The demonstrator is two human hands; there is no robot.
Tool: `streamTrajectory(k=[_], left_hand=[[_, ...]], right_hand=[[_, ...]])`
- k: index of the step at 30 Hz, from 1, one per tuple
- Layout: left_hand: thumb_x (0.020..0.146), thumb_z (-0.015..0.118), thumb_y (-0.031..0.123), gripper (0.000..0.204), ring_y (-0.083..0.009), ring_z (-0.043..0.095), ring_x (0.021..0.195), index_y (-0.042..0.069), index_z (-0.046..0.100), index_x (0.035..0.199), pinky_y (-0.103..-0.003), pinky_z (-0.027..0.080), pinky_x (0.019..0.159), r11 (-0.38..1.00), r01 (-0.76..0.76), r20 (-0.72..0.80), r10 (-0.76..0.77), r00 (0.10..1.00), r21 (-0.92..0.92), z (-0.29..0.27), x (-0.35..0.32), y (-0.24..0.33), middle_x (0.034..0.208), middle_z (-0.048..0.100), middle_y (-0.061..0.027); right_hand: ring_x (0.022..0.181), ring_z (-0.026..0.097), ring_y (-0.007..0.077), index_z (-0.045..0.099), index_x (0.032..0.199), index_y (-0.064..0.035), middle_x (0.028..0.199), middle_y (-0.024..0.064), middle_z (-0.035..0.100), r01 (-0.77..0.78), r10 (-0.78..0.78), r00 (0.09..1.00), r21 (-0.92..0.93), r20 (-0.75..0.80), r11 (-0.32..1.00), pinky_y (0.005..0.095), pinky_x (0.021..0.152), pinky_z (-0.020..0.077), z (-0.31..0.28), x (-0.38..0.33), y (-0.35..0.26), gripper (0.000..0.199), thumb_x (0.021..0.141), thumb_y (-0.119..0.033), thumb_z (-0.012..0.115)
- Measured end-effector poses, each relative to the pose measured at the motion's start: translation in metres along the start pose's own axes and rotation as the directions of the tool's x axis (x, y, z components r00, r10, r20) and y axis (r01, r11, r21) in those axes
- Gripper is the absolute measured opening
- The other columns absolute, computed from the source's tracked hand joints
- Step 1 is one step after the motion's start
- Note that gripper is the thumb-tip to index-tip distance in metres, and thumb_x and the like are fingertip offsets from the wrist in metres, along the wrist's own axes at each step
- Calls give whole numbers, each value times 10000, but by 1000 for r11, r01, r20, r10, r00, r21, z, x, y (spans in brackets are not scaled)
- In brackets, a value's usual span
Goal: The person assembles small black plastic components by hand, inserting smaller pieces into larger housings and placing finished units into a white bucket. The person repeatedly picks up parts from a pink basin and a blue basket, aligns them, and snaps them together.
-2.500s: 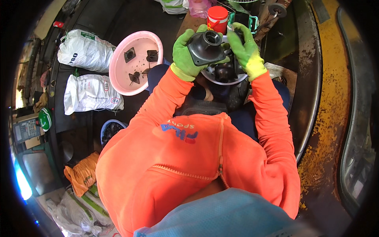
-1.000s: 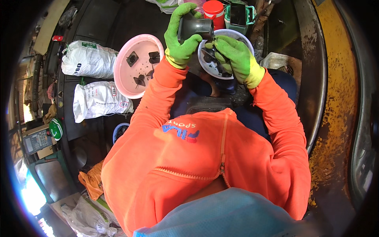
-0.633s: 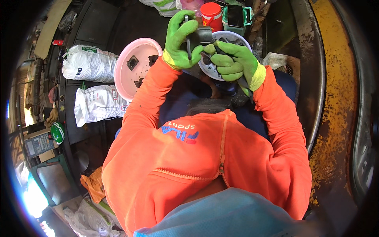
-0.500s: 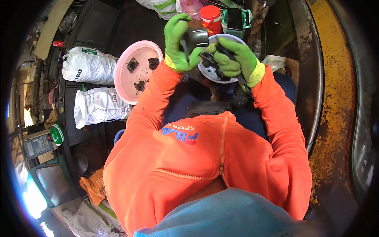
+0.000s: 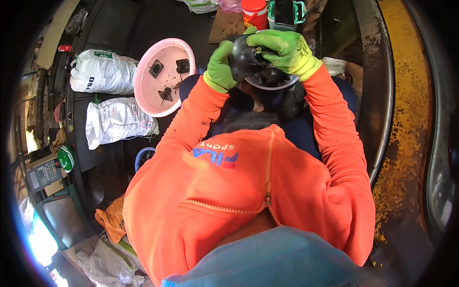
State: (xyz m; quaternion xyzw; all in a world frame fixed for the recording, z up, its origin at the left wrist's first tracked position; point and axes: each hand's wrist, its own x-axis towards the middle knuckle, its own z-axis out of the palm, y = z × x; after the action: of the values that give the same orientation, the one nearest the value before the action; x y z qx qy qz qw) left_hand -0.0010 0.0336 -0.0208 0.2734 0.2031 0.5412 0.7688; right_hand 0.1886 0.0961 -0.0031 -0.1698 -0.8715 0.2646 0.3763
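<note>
Head view: green-gloved left hand [image 5: 220, 67] clasps hollow black plastic part [image 5: 242, 62] over white round plastic basin [image 5: 275, 88], apparently bracing it for right hand [image 5: 289, 50], whose fingers curl at its mouth, grip unclear.

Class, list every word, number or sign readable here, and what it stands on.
Wording not copied; where it stands:
Jacket: chest lettering, upside down, legible.
Upper white sack: dark lettering, legible; rest too small.
Lower white sack: print mostly too small.
Keypad: marks too small.
Black part: none showing.

Bright orange zip-up sweatshirt [image 5: 267, 186] has blue, red and white lettering [image 5: 219, 158]. Stuffed white plastic sacks [image 5: 117, 122] have print too.
</note>
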Motion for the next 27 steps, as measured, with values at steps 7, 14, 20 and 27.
streamTrajectory(k=[7,14,20,27], left_hand=[[766,586,214,683,-377,576,1111,-15,400,1382,-523,481,957,989,-145,-111,142,984,-27,-21,5,10,1224,561,-223],[709,579,171,735,-353,561,1123,-16,389,1394,-478,475,969,969,-239,-101,245,964,66,-2,1,23,1197,562,-212],[669,607,170,782,-343,581,1086,-19,386,1395,-454,485,952,938,-327,29,326,945,118,19,-4,37,1196,562,-214],[622,634,149,837,-341,600,1046,-23,372,1399,-424,507,921,864,-431,64,430,900,261,20,-5,39,1190,560,-223]], right_hand=[[860,635,136,611,1148,-58,969,42,676,-374,396,918,274,-28,886,280,762,496,-3,6,2,269,954,-235,555],[812,666,248,636,1155,-59,937,105,674,11,-38,976,-127,-216,992,306,698,527,16,-1,6,263,894,-92,625],[893,660,274,619,1161,-42,993,113,682,-1,-11,986,-70,-166,998,354,755,523,18,-3,-7,294,880,-127,619],[916,659,280,627,1146,-35,1016,125,688,-161,178,975,126,-136,979,346,772,516,27,-9,-19,270,910,-165,605]])
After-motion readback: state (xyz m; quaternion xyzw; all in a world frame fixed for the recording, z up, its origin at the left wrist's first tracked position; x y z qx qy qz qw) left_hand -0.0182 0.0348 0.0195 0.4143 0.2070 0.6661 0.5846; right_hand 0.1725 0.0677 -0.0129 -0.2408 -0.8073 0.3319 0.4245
